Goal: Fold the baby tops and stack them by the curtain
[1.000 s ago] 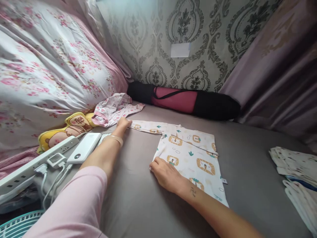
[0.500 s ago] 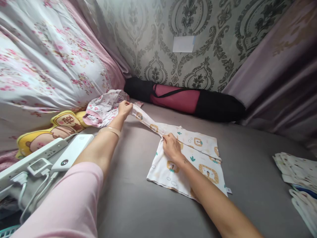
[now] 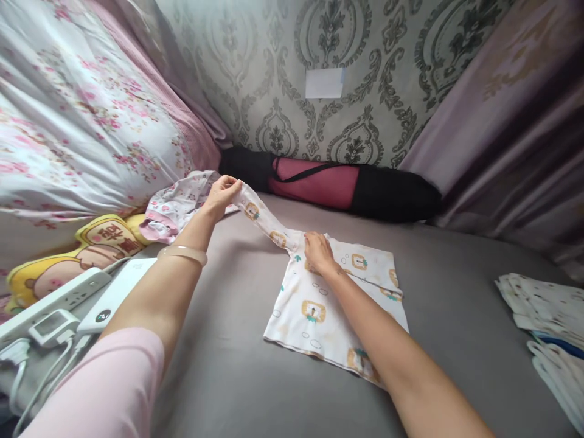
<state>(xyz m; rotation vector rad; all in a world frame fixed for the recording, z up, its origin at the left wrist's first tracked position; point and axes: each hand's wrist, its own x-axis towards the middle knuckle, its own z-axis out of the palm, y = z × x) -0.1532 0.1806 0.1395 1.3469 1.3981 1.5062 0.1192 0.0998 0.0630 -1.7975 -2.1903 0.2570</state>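
A small white shirt [image 3: 314,331] printed with lions lies on the grey bed sheet [image 3: 219,365]. Its far sleeve is folded across the body on the right. My left hand [image 3: 222,193] pinches the cuff of the other sleeve [image 3: 260,218] and holds it stretched out, raised off the sheet. At the shoulder near the collar, my right hand [image 3: 319,250] is closed on the shirt with its fingers curled down; the fingertips are partly hidden. A crumpled pink-and-white printed garment [image 3: 177,198] lies behind my left wrist.
A black and pink long bag [image 3: 314,182] lies along the wall. Left are a yellow cushion [image 3: 68,258], a power strip [image 3: 77,295] and a white power bank [image 3: 121,289] with cables. Folded clothes [image 3: 542,301] are stacked at the right edge. A floral curtain [image 3: 91,109] hangs at left.
The sleeve, narrow and bunched before, is now spread wider and lifted at the cuff. My right hand has shifted from the sleeve's base up to the shoulder. The view has turned slightly right.
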